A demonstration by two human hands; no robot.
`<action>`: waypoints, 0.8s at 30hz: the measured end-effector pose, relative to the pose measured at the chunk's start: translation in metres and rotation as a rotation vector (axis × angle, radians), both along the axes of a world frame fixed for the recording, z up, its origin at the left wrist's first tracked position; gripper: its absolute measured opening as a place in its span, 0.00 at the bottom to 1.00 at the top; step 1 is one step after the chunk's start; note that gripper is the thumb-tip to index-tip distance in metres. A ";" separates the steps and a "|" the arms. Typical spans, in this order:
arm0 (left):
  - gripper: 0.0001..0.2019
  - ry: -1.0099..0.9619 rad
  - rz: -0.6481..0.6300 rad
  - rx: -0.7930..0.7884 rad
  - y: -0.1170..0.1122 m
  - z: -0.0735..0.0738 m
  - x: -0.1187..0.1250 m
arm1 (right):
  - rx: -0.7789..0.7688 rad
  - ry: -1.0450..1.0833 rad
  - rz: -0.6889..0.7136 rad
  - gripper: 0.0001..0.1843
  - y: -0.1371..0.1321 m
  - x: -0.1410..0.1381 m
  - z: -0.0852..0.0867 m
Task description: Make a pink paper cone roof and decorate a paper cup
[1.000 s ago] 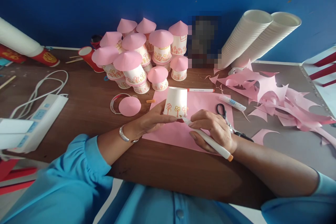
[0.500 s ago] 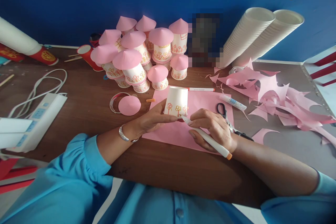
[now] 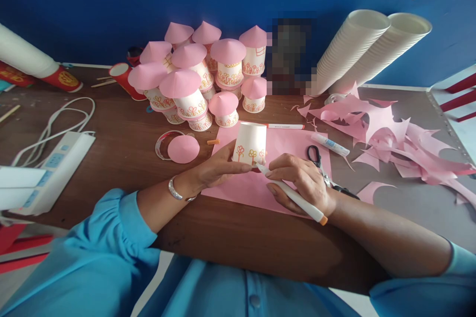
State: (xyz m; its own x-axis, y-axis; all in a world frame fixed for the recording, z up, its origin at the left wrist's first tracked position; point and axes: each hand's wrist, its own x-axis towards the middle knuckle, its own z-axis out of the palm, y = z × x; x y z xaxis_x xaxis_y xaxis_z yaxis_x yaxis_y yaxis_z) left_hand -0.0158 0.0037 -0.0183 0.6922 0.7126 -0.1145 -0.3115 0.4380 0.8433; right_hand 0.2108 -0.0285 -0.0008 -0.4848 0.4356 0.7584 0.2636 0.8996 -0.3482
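Observation:
An upturned white paper cup (image 3: 250,141) with small drawn flowers stands on a pink paper sheet (image 3: 256,185). My left hand (image 3: 217,167) grips its lower rim from the left side. My right hand (image 3: 303,183) is closed round a white marker (image 3: 293,196) with an orange end. The marker's tip touches the cup near its bottom edge. A loose pink paper cone (image 3: 183,149) lies left of the cup beside a tape ring (image 3: 163,142).
A cluster of pink-roofed cups (image 3: 203,77) stands behind. Scissors (image 3: 320,163), a glue stick (image 3: 329,144) and another marker (image 3: 284,126) lie on the right, next to pink scraps (image 3: 386,131). Two stacks of white cups (image 3: 366,49) lean on the blue wall. A power strip (image 3: 52,168) sits left.
Almost nothing has changed; both hands stay on the cup and marker, with only a slight shift of the camera view.

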 end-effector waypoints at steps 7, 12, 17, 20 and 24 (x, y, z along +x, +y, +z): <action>0.20 0.014 0.009 0.006 0.000 0.001 0.000 | 0.002 0.010 0.010 0.12 0.000 0.000 -0.001; 0.20 0.018 0.016 0.009 0.000 0.001 0.001 | 0.004 0.009 0.011 0.10 0.001 -0.001 -0.001; 0.19 0.022 0.010 0.028 0.000 0.002 0.001 | 0.006 0.005 0.014 0.10 0.001 -0.001 -0.001; 0.18 0.016 0.000 0.038 0.000 0.003 0.001 | 0.008 0.001 0.010 0.11 0.001 -0.001 0.000; 0.18 0.010 -0.007 0.043 0.000 0.002 0.002 | 0.003 -0.014 0.004 0.12 0.000 0.000 0.000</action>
